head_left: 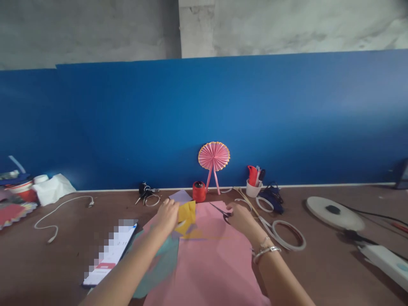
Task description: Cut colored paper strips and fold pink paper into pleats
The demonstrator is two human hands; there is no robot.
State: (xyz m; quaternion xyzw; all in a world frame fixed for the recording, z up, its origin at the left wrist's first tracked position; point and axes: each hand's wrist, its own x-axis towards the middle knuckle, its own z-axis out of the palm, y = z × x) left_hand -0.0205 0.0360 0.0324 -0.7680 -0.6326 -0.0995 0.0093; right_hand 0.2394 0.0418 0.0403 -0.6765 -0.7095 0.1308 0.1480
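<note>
My left hand (pixel 168 214) grips a piece of yellow paper (pixel 187 212) by its left edge, fingers closed. In my right hand (pixel 239 216) is a pair of dark scissors (pixel 224 212), its blades pointing up and left, apart from the yellow paper. Both hands are over a large pink sheet of paper (pixel 213 263). A teal sheet (pixel 159 267) lies at its left, and a lilac piece (pixel 181 195) shows behind my left hand. Beyond them, a pleated pink paper fan (pixel 214 156) with a yellow rim leans against the blue panel on two pink sticks.
A red round container (pixel 199 191) stands by the fan. Behind my right hand are a white cup (pixel 253 188) with tools and a white coil (pixel 288 236). A phone (pixel 111 255) and keys (pixel 146 193) lie left. A white round disc (pixel 334 213) and power strip (pixel 384 263) lie right.
</note>
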